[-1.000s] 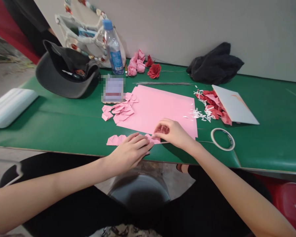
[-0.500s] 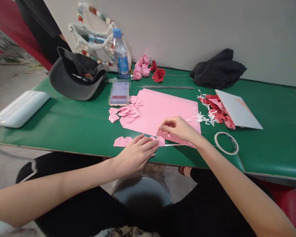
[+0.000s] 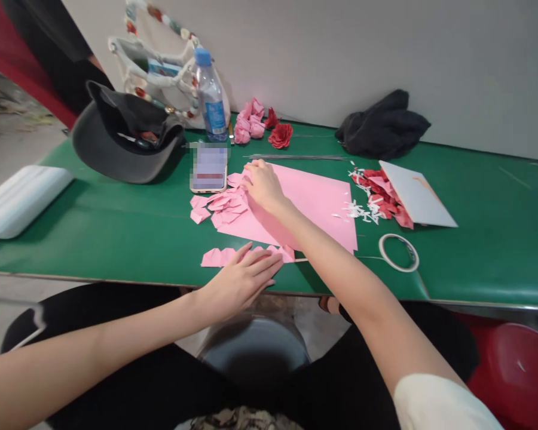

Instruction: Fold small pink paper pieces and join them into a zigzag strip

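Note:
My left hand [image 3: 242, 278] lies flat, its fingers stretched over a row of folded pink paper petals [image 3: 217, 257] along the table's near edge. A thin strip of white tape [image 3: 301, 260] runs out from the row's right end to a tape roll [image 3: 399, 252]. Farther back, my right hand [image 3: 264, 186] bends over the right side of a pile of loose pink petals [image 3: 228, 206], thumb and fingertips apart at the topmost ones. Beneath that hand and forearm, pink paper sheets [image 3: 320, 197] are partly covered.
On the green table [image 3: 488, 257] are a phone [image 3: 210, 167], dark cap [image 3: 125, 143], water bottle [image 3: 213, 107] and beaded bag [image 3: 170, 65]. Paper flowers [image 3: 280, 136] and thin wires [image 3: 296, 157] lie behind. At right, a white card [image 3: 419, 194] leans over red petals [image 3: 388, 200] and paper scraps.
My right hand has left the right end of the petal row and moved back and left to the loose petal pile. My left hand stays on the row. The view has shifted slightly.

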### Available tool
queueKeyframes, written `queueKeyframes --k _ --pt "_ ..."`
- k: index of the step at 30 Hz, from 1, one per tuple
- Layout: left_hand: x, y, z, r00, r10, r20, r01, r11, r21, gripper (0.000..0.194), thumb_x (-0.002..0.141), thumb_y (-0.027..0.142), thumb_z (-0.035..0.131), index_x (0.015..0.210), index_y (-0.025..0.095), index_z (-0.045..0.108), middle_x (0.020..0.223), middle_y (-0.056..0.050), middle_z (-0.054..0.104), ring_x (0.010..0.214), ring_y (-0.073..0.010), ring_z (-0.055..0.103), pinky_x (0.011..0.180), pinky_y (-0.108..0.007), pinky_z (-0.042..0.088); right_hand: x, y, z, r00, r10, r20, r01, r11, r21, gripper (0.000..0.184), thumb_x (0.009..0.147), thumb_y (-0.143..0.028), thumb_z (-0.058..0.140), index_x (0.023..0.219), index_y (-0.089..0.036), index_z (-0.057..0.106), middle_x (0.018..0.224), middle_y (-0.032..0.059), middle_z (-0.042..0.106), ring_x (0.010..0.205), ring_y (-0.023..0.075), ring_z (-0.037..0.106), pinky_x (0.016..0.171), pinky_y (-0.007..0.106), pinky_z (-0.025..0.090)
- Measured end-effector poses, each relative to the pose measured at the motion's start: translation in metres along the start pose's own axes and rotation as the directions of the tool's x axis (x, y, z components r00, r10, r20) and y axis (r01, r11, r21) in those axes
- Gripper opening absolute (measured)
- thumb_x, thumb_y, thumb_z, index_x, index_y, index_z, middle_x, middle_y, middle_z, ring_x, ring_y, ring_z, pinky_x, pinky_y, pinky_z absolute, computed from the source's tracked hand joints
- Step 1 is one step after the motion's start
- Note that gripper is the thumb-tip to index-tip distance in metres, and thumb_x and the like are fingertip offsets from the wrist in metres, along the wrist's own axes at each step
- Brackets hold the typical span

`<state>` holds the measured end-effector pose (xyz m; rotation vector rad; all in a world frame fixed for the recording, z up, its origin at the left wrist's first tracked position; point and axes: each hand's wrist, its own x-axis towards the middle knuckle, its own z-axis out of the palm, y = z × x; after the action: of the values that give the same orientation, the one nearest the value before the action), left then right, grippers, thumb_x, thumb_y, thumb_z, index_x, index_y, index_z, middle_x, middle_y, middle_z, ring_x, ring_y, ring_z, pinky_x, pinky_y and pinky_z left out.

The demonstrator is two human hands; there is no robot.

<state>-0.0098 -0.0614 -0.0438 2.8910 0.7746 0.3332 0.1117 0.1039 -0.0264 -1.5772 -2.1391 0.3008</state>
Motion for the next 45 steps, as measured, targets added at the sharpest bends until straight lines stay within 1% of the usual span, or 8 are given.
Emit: queueKeyframes --k 6,12,18,25,27,32,40,45 --pt "0.003 -0.003 0.007 0.999 0.008 -0.052 -0.01 0.999 -0.035 0.044 0.095 0.022 0.038 0.139 0.02 0.041 0.136 -0.008 0.052 0.125 -0.0251 0.045 0.109 -0.049 0.028 0.01 0.017 0.001 0.998 0.053 0.031 -0.053 0.999 0.004 0.007 0.081 -0.02 0.061 0.086 -0.015 0.058 0.107 0.0092 0.058 0.101 0.0226 0.052 0.085 0.035 0.043" --pt "0.008 -0.004 0.008 1.0 0.005 -0.026 -0.006 0.998 -0.064 0.046 0.095 0.025 0.04 0.141 0.022 0.039 0.138 -0.007 0.051 0.122 -0.0254 0.047 0.108 -0.049 0.029 0.021 0.035 0.004 0.998 0.052 0.033 -0.06 0.945 0.321 0.014 0.073 -0.007 0.058 0.068 -0.017 0.05 0.079 0.0016 0.061 0.081 0.0146 0.057 0.076 0.026 0.045" --pt "0.011 -0.003 0.008 1.0 0.004 -0.028 -0.006 0.998 -0.059 0.045 0.095 0.024 0.041 0.14 0.02 0.039 0.137 -0.007 0.052 0.121 -0.0252 0.047 0.108 -0.049 0.029 0.016 0.04 -0.011 0.995 0.091 0.052 -0.104 0.88 0.463 0.017 0.075 -0.018 0.062 0.065 -0.018 0.048 0.077 0.0 0.06 0.078 0.0134 0.058 0.077 0.028 0.046" --pt "0.008 -0.002 0.004 1.0 0.016 -0.016 -0.016 1.0 -0.024 0.042 0.095 0.02 0.038 0.137 0.017 0.042 0.135 -0.01 0.053 0.122 -0.0255 0.046 0.108 -0.052 0.028 -0.033 0.047 -0.049 0.984 0.176 0.013 -0.14 0.733 0.666 0.013 0.069 -0.015 0.061 0.069 -0.017 0.049 0.072 0.0001 0.059 0.071 0.0126 0.06 0.072 0.029 0.05" --pt "0.007 -0.001 0.002 1.0 0.01 -0.025 -0.011 1.0 -0.028 0.04 0.096 0.021 0.037 0.134 0.017 0.046 0.133 -0.011 0.055 0.121 -0.0253 0.048 0.107 -0.052 0.03 -0.054 0.056 -0.061 0.985 0.155 0.082 -0.166 0.681 0.714 0.014 0.069 -0.015 0.062 0.073 -0.017 0.049 0.071 0.0004 0.06 0.068 0.0127 0.061 0.069 0.03 0.052" --pt "0.009 0.0 0.0 0.999 0.014 -0.032 -0.015 1.0 -0.023 0.037 0.096 0.022 0.037 0.13 0.015 0.048 0.13 -0.011 0.057 0.118 -0.0258 0.049 0.106 -0.052 0.032 -0.099 0.079 -0.08 0.973 0.185 0.137 -0.227 0.68 0.697 0.028 0.068 -0.016 0.061 0.095 -0.019 0.056 0.086 0.0017 0.058 0.072 0.0134 0.062 0.067 0.031 0.055" --pt "0.012 -0.001 0.003 0.998 0.011 -0.058 -0.014 0.999 -0.047 0.036 0.095 0.022 0.04 0.129 0.017 0.049 0.126 -0.01 0.059 0.117 -0.025 0.05 0.105 -0.051 0.034 -0.119 0.095 -0.068 0.987 0.137 0.08 -0.158 0.809 0.566 0.024 0.068 -0.021 0.065 0.088 -0.018 0.054 0.095 0.0034 0.06 0.08 0.0151 0.06 0.076 0.033 0.05" --pt "0.013 0.0 0.003 0.998 0.016 -0.054 -0.019 0.999 -0.043 0.035 0.095 0.023 0.039 0.128 0.016 0.05 0.126 -0.01 0.059 0.116 -0.0252 0.05 0.105 -0.051 0.033 -0.119 0.093 -0.066 0.977 0.193 0.087 -0.202 0.732 0.65 0.022 0.074 -0.023 0.063 0.09 -0.02 0.048 0.076 -0.0012 0.06 0.068 0.015 0.064 0.069 0.032 0.051"
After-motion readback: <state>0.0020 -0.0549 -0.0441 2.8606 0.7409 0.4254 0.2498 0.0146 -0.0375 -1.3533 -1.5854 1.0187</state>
